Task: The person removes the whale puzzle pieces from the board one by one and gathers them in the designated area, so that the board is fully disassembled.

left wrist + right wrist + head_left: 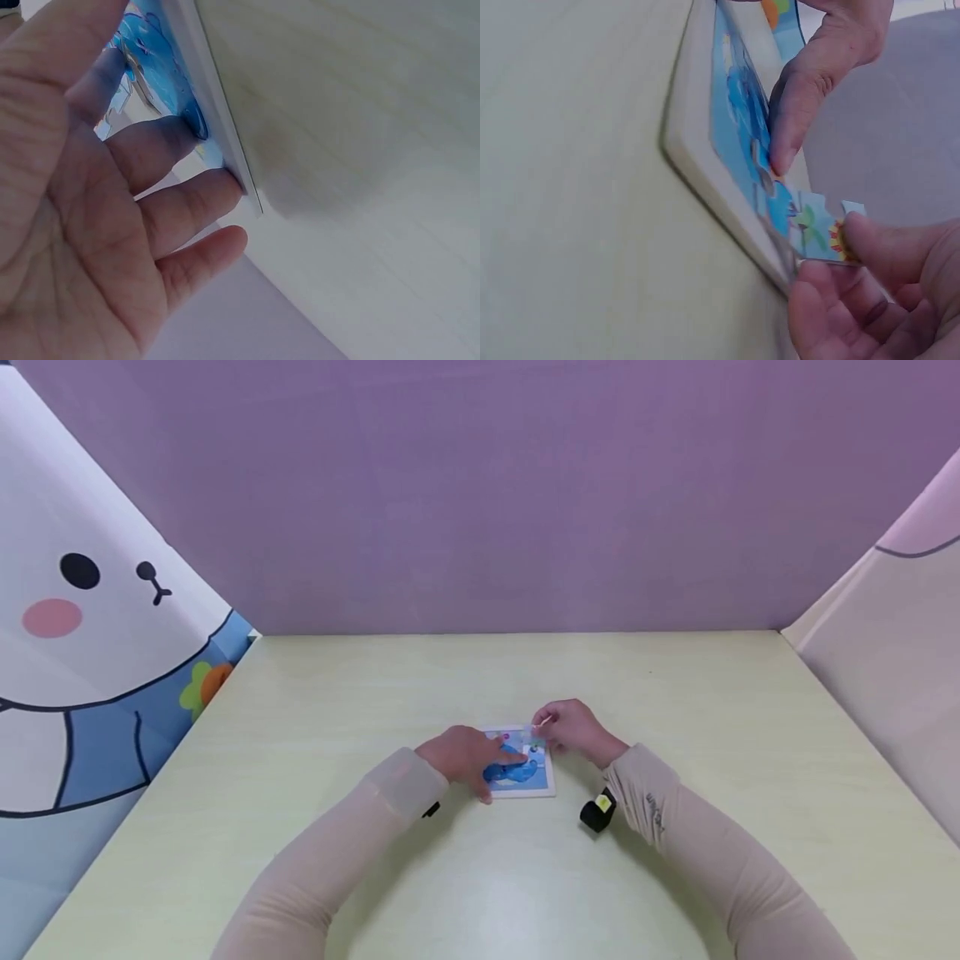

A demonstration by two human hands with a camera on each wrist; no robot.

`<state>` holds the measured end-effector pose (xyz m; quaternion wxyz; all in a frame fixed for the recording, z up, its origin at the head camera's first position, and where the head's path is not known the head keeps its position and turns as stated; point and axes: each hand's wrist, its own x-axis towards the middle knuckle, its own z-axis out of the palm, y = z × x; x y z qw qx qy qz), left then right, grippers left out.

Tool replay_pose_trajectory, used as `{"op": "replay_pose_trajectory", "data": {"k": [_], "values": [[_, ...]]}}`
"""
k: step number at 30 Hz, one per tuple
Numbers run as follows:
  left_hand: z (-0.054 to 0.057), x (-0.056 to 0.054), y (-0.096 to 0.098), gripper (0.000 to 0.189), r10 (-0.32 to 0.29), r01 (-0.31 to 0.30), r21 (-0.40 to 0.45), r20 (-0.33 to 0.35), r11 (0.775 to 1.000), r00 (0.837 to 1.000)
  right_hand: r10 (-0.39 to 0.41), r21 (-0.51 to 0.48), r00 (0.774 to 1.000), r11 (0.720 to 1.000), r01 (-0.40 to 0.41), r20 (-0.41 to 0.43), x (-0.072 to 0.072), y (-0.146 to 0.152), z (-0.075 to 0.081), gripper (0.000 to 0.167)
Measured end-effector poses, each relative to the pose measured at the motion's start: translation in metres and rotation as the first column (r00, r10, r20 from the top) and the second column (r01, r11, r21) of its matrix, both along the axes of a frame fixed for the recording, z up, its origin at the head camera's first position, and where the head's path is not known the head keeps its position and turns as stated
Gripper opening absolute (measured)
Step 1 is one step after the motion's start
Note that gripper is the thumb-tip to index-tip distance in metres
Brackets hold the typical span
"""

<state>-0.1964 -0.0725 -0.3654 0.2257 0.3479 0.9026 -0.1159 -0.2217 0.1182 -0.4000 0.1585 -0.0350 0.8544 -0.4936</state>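
Note:
A small jigsaw puzzle board (525, 793) with a pale frame and a blue sea picture lies on the table between the hands. My left hand (467, 758) comes over its left side, fingers spread and fairly straight, fingertips on the picture. In the left wrist view, the fingers (191, 202) reach along the board's edge. My right hand (576, 727) is at the far right corner. Between thumb and fingers it pinches a puzzle piece (815, 229) with a green plant and a yellow-red shape, tilted up over the board's edge. A gap shows in the picture near the left fingertip.
The pale wooden table (480, 885) extends all around the board. Behind it stands a purple wall panel (510, 502). A cartoon-printed cloth (97, 652) hangs at the left, a pale one (892, 652) at the right. A black wrist device (597, 812) sits beneath the right sleeve.

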Motion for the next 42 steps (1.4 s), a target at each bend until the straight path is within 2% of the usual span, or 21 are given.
{"op": "replay_pose_trajectory", "data": {"k": [4, 9, 11, 19, 28, 32, 36, 39, 42], "values": [[-0.003, 0.001, -0.002, 0.078, -0.009, 0.009, 0.004, -0.006, 1.0, 1.0, -0.01, -0.046, 1.0, 0.999, 0.012, 0.028, 0.001, 0.0, -0.004, 0.008], [-0.009, 0.004, -0.009, 0.077, -0.085, 0.083, -0.035, -0.068, 0.996, 0.994, 0.03, -0.002, 0.999, 1.0, -0.03, 0.014, 0.004, 0.001, -0.005, 0.008], [-0.012, 0.005, -0.012, 0.077, -0.098, 0.095, -0.042, -0.079, 0.995, 0.992, 0.045, 0.004, 0.999, 0.999, -0.045, 0.02, 0.004, 0.002, -0.006, 0.008], [-0.012, 0.001, -0.015, 0.083, -0.093, 0.093, -0.003, -0.044, 0.996, 0.995, 0.055, 0.0, 0.998, 0.998, -0.055, 0.02, 0.006, 0.004, -0.003, 0.011], [-0.012, -0.003, -0.015, 0.075, -0.135, 0.135, -0.002, -0.062, 0.991, 0.989, 0.093, -0.013, 0.995, 0.996, -0.093, -0.023, 0.007, 0.003, 0.001, 0.008], [-0.013, -0.003, -0.014, 0.075, -0.128, 0.128, 0.002, -0.055, 0.992, 0.99, 0.121, 0.039, 0.983, 0.992, -0.116, -0.139, 0.009, 0.003, 0.0, 0.005], [-0.014, -0.003, -0.014, 0.075, -0.125, 0.126, 0.005, -0.052, 0.992, 0.991, 0.146, 0.125, 0.952, 0.985, -0.116, -0.269, 0.012, 0.001, 0.001, 0.004], [-0.015, -0.004, -0.015, 0.076, -0.122, 0.122, 0.008, -0.051, 0.992, 0.991, 0.153, 0.162, 0.939, 0.981, -0.107, -0.309, 0.015, 0.0, 0.002, 0.004], [-0.016, -0.003, -0.015, 0.075, -0.123, 0.124, 0.006, -0.051, 0.992, 0.991, 0.157, 0.176, 0.937, 0.979, -0.105, -0.313, 0.016, 0.0, 0.002, 0.004]]}}
